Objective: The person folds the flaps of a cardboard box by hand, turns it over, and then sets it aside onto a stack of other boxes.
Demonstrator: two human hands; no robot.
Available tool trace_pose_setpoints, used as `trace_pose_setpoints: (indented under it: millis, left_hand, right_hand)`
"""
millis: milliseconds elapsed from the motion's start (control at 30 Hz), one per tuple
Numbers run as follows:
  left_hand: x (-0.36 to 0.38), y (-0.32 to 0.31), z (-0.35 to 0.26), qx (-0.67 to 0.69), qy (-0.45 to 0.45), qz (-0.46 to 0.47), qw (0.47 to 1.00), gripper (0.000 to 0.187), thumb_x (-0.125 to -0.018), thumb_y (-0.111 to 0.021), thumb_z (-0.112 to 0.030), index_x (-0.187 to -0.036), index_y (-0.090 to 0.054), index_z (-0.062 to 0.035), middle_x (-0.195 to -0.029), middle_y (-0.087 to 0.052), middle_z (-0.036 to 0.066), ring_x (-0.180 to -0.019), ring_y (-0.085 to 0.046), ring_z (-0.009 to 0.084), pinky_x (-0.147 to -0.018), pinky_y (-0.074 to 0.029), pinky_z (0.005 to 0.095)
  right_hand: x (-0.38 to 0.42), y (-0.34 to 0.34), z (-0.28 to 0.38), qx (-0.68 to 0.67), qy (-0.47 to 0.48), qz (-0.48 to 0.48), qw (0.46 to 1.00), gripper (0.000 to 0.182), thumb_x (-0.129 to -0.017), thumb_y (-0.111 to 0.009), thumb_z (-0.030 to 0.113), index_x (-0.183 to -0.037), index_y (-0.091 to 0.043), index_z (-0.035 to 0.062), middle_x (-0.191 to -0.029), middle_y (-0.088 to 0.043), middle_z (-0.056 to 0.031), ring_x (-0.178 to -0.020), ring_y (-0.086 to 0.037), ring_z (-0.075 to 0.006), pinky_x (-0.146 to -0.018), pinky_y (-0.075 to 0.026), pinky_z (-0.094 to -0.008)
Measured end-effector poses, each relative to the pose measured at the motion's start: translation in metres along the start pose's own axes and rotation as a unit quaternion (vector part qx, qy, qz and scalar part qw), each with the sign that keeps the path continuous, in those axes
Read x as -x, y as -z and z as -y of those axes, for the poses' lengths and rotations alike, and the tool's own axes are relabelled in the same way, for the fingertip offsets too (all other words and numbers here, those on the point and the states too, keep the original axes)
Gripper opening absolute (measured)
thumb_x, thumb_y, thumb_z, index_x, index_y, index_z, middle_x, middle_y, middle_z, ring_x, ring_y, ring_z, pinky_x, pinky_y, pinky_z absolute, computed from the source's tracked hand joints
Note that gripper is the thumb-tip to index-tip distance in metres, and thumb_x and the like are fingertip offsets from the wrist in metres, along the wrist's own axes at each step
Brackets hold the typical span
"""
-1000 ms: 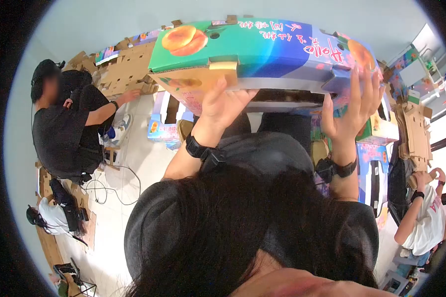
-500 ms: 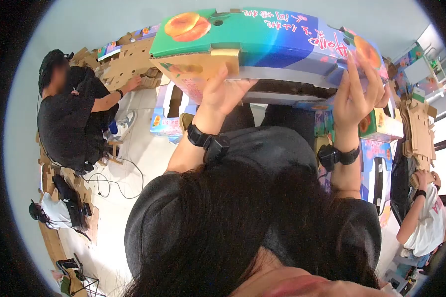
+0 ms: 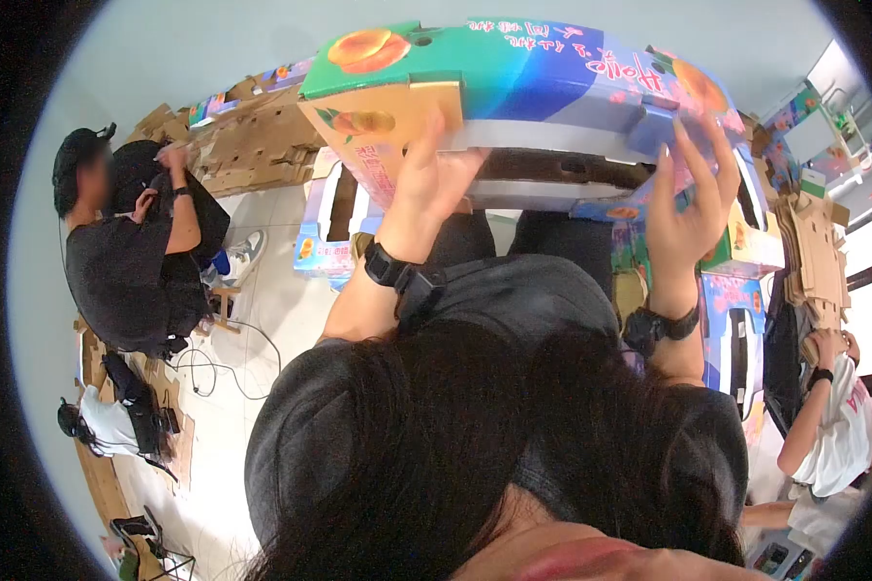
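Observation:
I hold up a printed fruit box [image 3: 543,68], green and blue with peach pictures and pink lettering, in front of me above my dark hair and cap. My left hand [image 3: 426,184] grips its left end, thumb and fingers pressed on a brown end flap with a peach print. My right hand [image 3: 688,208] presses against the right end with its fingers spread upward. Both wrists carry black bands. The box's open underside faces me.
A person in black [image 3: 126,261] sits at the left beside stacked flat cardboard [image 3: 252,145]. Another printed box [image 3: 325,232] stands on the floor ahead, more at the right. Cables [image 3: 213,363] lie on the floor. Another person in white [image 3: 838,426] sits at the right near cardboard [image 3: 814,261].
The box's left end flap has swung up under my left hand. My right hand's fingers spread on the right end. The person at the left pulled an arm back from the cardboard stack.

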State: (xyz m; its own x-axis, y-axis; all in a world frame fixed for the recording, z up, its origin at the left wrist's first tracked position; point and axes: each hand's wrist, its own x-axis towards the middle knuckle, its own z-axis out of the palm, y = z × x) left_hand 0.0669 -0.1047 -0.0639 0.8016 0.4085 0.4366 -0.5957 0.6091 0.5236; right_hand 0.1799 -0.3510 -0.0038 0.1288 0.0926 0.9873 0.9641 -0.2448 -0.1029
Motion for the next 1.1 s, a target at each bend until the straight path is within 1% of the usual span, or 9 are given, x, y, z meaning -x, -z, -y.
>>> trace_pose_setpoints:
  millis: [67, 100, 200, 333, 433, 467, 667, 867, 1100]
  left_hand:
    - [-0.007, -0.004, 0.001, 0.000, -0.006, -0.015, 1.000, 0.063, -0.097, -0.070, -0.042, -0.146, -0.046, -0.0116, -0.144, -0.054, 0.010, -0.134, -0.050, 0.0300, -0.113, -0.041, 0.0502]
    - [-0.011, -0.007, 0.001, 0.000, -0.010, -0.023, 1.000, 0.062, -0.097, -0.070, -0.041, -0.146, -0.047, -0.0111, -0.143, -0.055, 0.010, -0.133, -0.051, 0.0302, -0.113, -0.041, 0.0500]
    - [-0.016, -0.018, -0.002, -0.015, -0.012, -0.025, 0.999, 0.059, -0.097, -0.069, -0.043, -0.142, -0.050, -0.0109, -0.140, -0.058, 0.010, -0.131, -0.054, 0.0275, -0.111, -0.043, 0.0477]
    - [-0.020, -0.020, 0.000, -0.014, -0.017, -0.039, 0.999, 0.059, -0.095, -0.071, -0.045, -0.140, -0.052, -0.0110, -0.137, -0.060, 0.008, -0.128, -0.056, 0.0254, -0.110, -0.044, 0.0464]
    - [-0.020, -0.011, 0.001, 0.034, -0.009, -0.005, 0.999, 0.048, -0.102, -0.064, -0.038, -0.140, -0.053, -0.0105, -0.137, -0.062, 0.006, -0.126, -0.058, 0.0227, -0.113, -0.042, 0.0456]
    - [-0.020, -0.010, 0.002, 0.026, -0.010, -0.013, 1.000, 0.048, -0.102, -0.064, -0.038, -0.140, -0.054, -0.0102, -0.137, -0.062, 0.006, -0.126, -0.058, 0.0229, -0.113, -0.042, 0.0459]
    - [-0.015, -0.018, 0.001, 0.002, -0.014, -0.032, 0.999, 0.050, -0.101, -0.065, -0.040, -0.139, -0.054, -0.0095, -0.136, -0.062, 0.007, -0.126, -0.058, 0.0240, -0.113, -0.042, 0.0468]
    - [-0.010, -0.015, 0.007, -0.023, -0.030, -0.046, 0.998, 0.068, -0.094, -0.072, -0.046, -0.147, -0.046, -0.0115, -0.145, -0.055, 0.011, -0.135, -0.050, 0.0304, -0.117, -0.038, 0.0520]
    - [-0.006, -0.011, 0.009, -0.024, -0.026, -0.020, 0.999, 0.077, -0.091, -0.072, -0.054, -0.148, -0.045, -0.0096, -0.147, -0.053, 0.013, -0.137, -0.049, 0.0326, -0.118, -0.036, 0.0530]
  right_hand:
    - [0.017, 0.011, -0.007, -0.128, -0.041, 0.019, 0.991, 0.029, -0.088, -0.069, -0.004, -0.116, -0.075, 0.0026, -0.124, -0.069, -0.0146, -0.116, -0.065, -0.0265, -0.095, -0.051, -0.0367]
    - [0.020, 0.019, -0.002, -0.191, -0.159, 0.067, 0.966, 0.027, -0.090, -0.069, -0.002, -0.116, -0.074, 0.0009, -0.124, -0.069, -0.0155, -0.116, -0.065, -0.0263, -0.096, -0.051, -0.0363]
    - [0.020, 0.034, 0.008, -0.335, -0.448, 0.239, 0.794, 0.031, -0.098, -0.063, 0.007, -0.126, -0.067, -0.0051, -0.135, -0.064, -0.0207, -0.126, -0.061, -0.0289, -0.106, -0.049, -0.0376]
    - [0.030, 0.008, 0.002, -0.588, -0.460, 0.237, 0.622, 0.054, -0.102, -0.055, 0.018, -0.148, -0.042, -0.0074, -0.151, -0.047, -0.0281, -0.143, -0.046, -0.0361, -0.119, -0.038, -0.0450]
    - [0.039, -0.010, -0.011, -0.711, -0.537, 0.169, 0.422, 0.054, -0.105, -0.052, 0.027, -0.144, -0.044, -0.0097, -0.152, -0.045, -0.0295, -0.144, -0.044, -0.0386, -0.121, -0.037, -0.0468]
    - [0.039, -0.014, -0.011, -0.715, -0.560, 0.143, 0.394, 0.055, -0.106, -0.050, 0.034, -0.138, -0.047, -0.0110, -0.151, -0.045, -0.0306, -0.145, -0.042, -0.0408, -0.121, -0.035, -0.0502]
    - [0.037, -0.048, -0.024, -0.790, -0.521, 0.057, 0.319, 0.058, -0.100, -0.061, 0.045, -0.141, -0.052, 0.0057, -0.143, -0.056, -0.0182, -0.138, -0.049, -0.0350, -0.118, -0.036, -0.0555]
    - [0.024, -0.064, -0.029, -0.776, -0.456, -0.008, 0.435, 0.051, -0.094, -0.071, 0.040, -0.137, -0.060, 0.0164, -0.147, -0.056, -0.0081, -0.137, -0.049, -0.0267, -0.117, -0.034, -0.0502]
    - [0.032, -0.062, -0.032, -0.788, -0.425, 0.035, 0.444, 0.052, -0.093, -0.073, 0.031, -0.140, -0.059, 0.0130, -0.151, -0.053, -0.0094, -0.141, -0.045, -0.0262, -0.120, -0.031, -0.0509]
